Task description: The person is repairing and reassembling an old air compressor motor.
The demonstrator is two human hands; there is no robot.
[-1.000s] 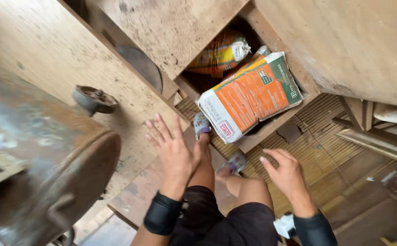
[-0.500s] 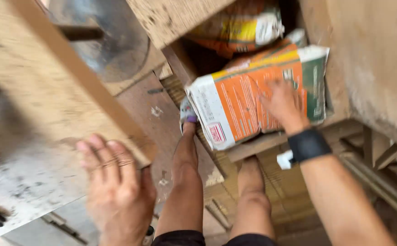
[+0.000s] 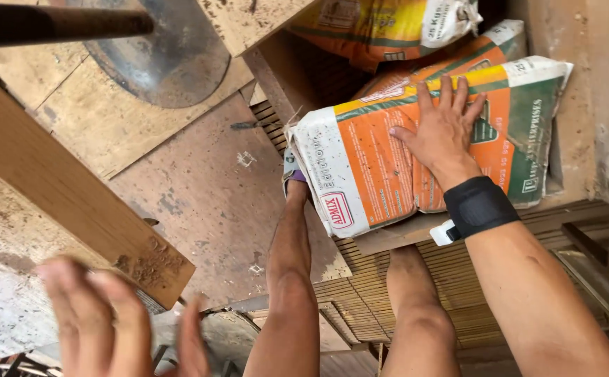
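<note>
My right hand [image 3: 443, 129] lies flat, fingers spread, on top of a large orange, white and green paper sack [image 3: 388, 167] resting on a wooden ledge. A black band wraps that wrist. My left hand [image 3: 112, 321] is blurred at the lower left, fingers apart and holding nothing, close to the end of a wooden plank [image 3: 74, 202]. My two bare legs [image 3: 290, 279] stand below the sack on a slatted wooden floor.
More sacks are stacked behind the top one: a yellow and orange sack [image 3: 381, 28] and another orange one [image 3: 472, 49]. A dark metal pipe [image 3: 60, 24] crosses the top left above a round metal pan [image 3: 165, 56]. A concrete wall [image 3: 598, 98] stands right.
My right hand has reached up from near my legs and settled on the orange sack. My left hand has dropped to the lower left. The view has moved closer to the sacks.
</note>
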